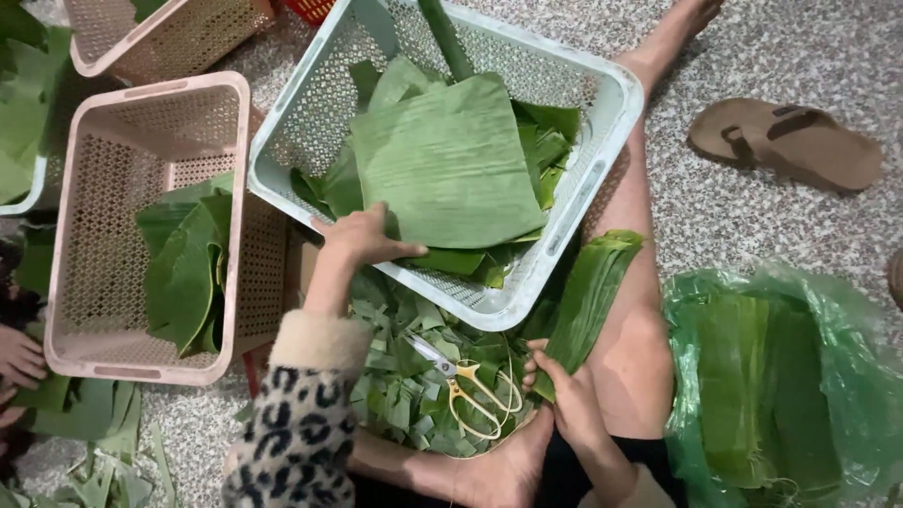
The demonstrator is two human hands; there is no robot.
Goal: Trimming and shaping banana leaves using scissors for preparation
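My left hand (pixel 362 240) rests on the near edge of a large flat green leaf sheet (pixel 451 160) lying on top of other leaves in a pale green plastic basket (pixel 583 179). My right hand (pixel 564 390) grips the lower end of a folded strip of green leaves (pixel 588 296) that leans across my bare leg. Yellow-handled scissors (pixel 466 386) lie between my hands on a heap of leaf trimmings (pixel 404 376).
A pink basket (pixel 103 216) with folded leaves stands at the left, another pink basket (pixel 160 38) behind it. A green plastic bag of leaves (pixel 771 386) sits at the right. A brown sandal (pixel 785 141) lies on the speckled floor. Another person's hand (pixel 17 357) shows at the left edge.
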